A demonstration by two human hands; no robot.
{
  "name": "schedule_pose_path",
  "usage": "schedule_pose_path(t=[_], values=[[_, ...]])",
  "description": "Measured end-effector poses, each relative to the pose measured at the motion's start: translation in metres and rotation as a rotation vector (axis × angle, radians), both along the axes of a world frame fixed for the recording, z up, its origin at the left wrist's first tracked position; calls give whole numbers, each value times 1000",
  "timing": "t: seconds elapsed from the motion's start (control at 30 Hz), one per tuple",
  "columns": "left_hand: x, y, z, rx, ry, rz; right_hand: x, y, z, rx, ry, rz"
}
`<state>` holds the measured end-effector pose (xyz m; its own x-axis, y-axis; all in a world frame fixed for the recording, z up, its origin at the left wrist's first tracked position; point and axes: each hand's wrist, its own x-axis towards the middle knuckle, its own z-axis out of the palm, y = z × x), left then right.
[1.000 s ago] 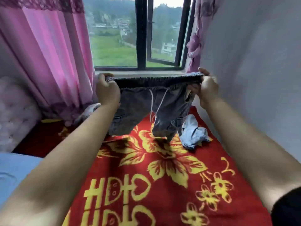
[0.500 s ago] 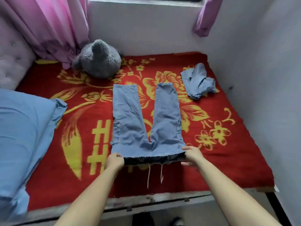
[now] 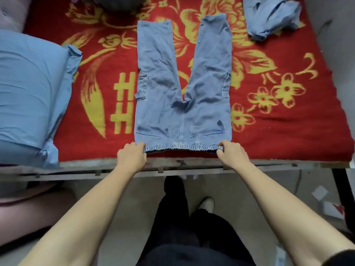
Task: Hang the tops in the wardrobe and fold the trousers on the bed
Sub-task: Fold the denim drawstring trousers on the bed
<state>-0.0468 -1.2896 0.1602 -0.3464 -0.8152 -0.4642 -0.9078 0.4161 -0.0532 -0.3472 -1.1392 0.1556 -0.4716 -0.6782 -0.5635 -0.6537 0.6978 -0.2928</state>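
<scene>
Centre frame, a person's left hand [image 3: 131,157] and right hand [image 3: 232,154] grip the two ends of the elastic waistband of a pair of light-blue denim trousers [image 3: 182,89], the fingers [image 3: 228,145] curled and pinching the gathered fabric. The trousers lie flat on the bed [image 3: 192,166], waistband at its near edge and legs spread toward the top of the frame, over a red blanket [image 3: 288,135] patterned with yellow flowers. A blue pillow [image 3: 32,89] rests at the left, and a crumpled blue garment [image 3: 272,16] lies in the upper right corner, apart from the trousers.
</scene>
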Motion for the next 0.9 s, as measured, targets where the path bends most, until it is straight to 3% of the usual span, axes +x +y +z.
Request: schedule_pose_path(t=[0.27, 0.47, 0.53, 0.67, 0.73, 0.83, 0.9], values=[[-7, 52, -59, 56, -21, 99, 15, 44, -66, 80, -30, 43], [4, 61, -140, 70, -80, 63, 34, 55, -143, 142, -1, 37], [8, 60, -167, 143, -156, 18, 38, 57, -169, 188, 4, 42], [6, 50, -205, 417, -348, 25, 34, 48, -204, 475, -107, 136], [-1, 47, -212, 303, -305, -2, 33, 44, -211, 396, -63, 52], [-16, 45, -214, 38, -57, -94, 33, 37, -215, 123, 61, -162], [-25, 40, -215, 8, 85, -133, 29, 27, -214, -48, 77, -334]])
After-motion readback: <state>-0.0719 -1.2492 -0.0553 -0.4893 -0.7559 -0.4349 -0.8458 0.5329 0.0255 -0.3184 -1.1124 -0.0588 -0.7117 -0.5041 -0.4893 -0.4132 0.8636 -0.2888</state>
